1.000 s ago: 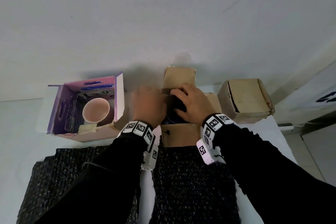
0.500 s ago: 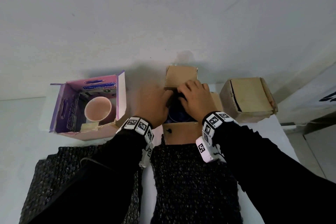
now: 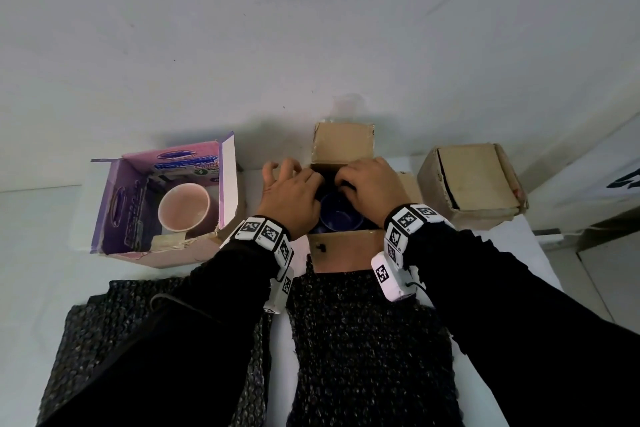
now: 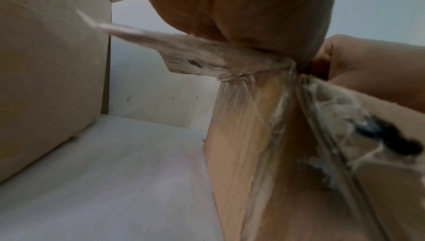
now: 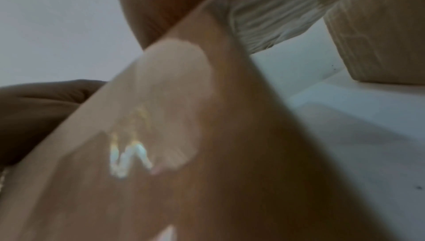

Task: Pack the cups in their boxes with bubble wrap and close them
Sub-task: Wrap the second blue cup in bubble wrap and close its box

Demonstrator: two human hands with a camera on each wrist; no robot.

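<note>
Reaching into the open brown box (image 3: 341, 246) at the middle of the white table (image 3: 31, 253), both hands work at its mouth. A blue cup (image 3: 341, 218) stands inside it, rim up, between the wrists. The left hand (image 3: 289, 199) lies over the box's left edge with its fingers curled and spread; what they grip cannot be told. The right hand (image 3: 372, 187) curls over the far right side of the opening, fingertips hidden in the dark interior, so their hold is unclear too. To the left, a purple box (image 3: 114, 204) stands open with a pink cup (image 3: 183, 206) upright inside. To the right sits a closed brown box (image 3: 474, 180). Two sheets of dark bubble wrap (image 3: 367, 340) lie flat on the near side of the table, partly under the black sleeves.
</note>
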